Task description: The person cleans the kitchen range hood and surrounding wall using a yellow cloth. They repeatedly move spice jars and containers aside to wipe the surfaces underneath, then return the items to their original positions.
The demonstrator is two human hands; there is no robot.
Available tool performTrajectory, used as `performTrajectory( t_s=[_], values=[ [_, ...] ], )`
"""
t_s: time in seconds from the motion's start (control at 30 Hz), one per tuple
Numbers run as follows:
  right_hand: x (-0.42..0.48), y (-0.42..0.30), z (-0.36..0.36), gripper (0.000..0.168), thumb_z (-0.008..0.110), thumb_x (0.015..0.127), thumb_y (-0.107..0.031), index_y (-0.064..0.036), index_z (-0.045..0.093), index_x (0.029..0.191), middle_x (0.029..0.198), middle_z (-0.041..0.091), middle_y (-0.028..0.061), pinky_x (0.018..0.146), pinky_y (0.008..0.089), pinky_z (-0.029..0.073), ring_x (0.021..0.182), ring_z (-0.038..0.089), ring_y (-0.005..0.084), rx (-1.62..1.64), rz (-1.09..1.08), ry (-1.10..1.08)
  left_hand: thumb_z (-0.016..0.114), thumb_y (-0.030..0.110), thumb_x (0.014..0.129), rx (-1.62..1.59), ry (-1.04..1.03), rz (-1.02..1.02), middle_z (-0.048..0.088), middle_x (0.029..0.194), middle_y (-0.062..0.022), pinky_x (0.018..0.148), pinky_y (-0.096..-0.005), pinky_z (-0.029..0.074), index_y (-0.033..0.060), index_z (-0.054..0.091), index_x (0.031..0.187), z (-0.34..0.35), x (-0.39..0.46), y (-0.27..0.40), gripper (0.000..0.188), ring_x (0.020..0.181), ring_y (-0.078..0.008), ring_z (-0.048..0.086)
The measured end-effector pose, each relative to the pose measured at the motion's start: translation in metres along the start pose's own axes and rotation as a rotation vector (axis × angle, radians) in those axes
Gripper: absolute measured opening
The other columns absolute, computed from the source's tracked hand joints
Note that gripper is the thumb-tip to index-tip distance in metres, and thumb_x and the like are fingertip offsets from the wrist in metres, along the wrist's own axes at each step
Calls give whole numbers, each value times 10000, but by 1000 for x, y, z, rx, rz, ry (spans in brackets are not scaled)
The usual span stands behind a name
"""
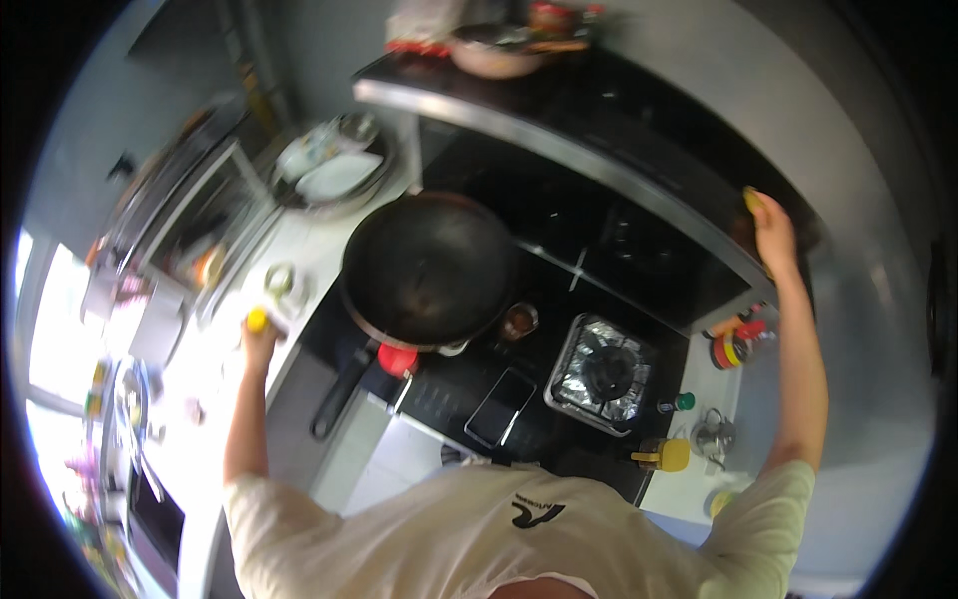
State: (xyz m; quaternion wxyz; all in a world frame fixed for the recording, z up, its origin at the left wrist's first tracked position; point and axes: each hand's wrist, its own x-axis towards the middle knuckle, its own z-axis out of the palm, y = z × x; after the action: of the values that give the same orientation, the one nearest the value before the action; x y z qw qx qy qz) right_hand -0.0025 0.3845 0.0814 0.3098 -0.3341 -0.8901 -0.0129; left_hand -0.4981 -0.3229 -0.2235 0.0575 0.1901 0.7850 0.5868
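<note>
My left hand (pixel 260 346) is over the white counter at the left, closed around a bottle with a yellow cap (pixel 257 320); the bottle's body is mostly hidden. Up at the right edge of the black range hood (pixel 636 142), my right hand (pixel 775 238) holds a small yellow-green thing (pixel 753 201), too blurred to name. A large black wok (pixel 430 269) with a long handle covers the left side of the black cooktop (pixel 456 397). The right burner (pixel 608 367) is ringed with foil. Between them lies a phone (pixel 500 406), with a small glass of brown contents (pixel 520 320) behind it.
A basin of stacked dishes (pixel 340 172) stands behind the wok at the left, and a glass jar (pixel 280 278) is on the counter. A pan (pixel 498 56) rests atop the hood. Along the right counter are a red-lidded jar (pixel 727 350), a yellow-lidded container (pixel 666 454) and a glass pot (pixel 712 436).
</note>
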Motion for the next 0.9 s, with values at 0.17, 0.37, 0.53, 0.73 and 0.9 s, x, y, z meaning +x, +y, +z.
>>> performTrajectory(
  t_s=[0.17,0.37,0.53,0.73,0.9],
  values=[
    [13,-19,-12,293,520,923,-115,-59,564,1207,1131,628,156,922,328,437,1051,596,295,297,56,300,540,-131,605,-279,279,-104,515,764,-56,540,-281,498,8,451,1070,11,0,-69,494,607,-158,553],
    [92,-75,-12,310,540,911,-90,-110,561,1219,1259,519,98,964,360,424,1138,506,293,-17,-398,639,531,-136,637,-49,487,-55,520,802,-83,476,-271,468,-14,396,1195,-14,1,-142,587,554,-161,541],
    [170,-71,7,347,564,876,-72,-117,550,1219,1289,483,77,995,399,396,1171,454,308,-237,-423,638,573,-112,607,107,535,-203,558,978,-87,778,-284,486,-35,472,1182,-6,11,-147,588,872,-184,568],
    [232,-110,94,475,431,902,-38,-78,392,1374,1499,239,135,1144,384,189,1393,203,306,-464,-308,634,647,-73,691,82,541,-153,532,1012,-113,761,-283,478,-36,408,1216,-4,14,-145,578,845,-195,560],
    [251,-177,101,556,437,855,-4,-83,356,1400,1480,319,69,1146,369,197,1380,265,234,-342,-706,479,716,-20,721,133,600,-176,554,1060,-146,837,-332,478,-33,405,1227,-4,4,-136,594,952,-232,588]
  ],
)
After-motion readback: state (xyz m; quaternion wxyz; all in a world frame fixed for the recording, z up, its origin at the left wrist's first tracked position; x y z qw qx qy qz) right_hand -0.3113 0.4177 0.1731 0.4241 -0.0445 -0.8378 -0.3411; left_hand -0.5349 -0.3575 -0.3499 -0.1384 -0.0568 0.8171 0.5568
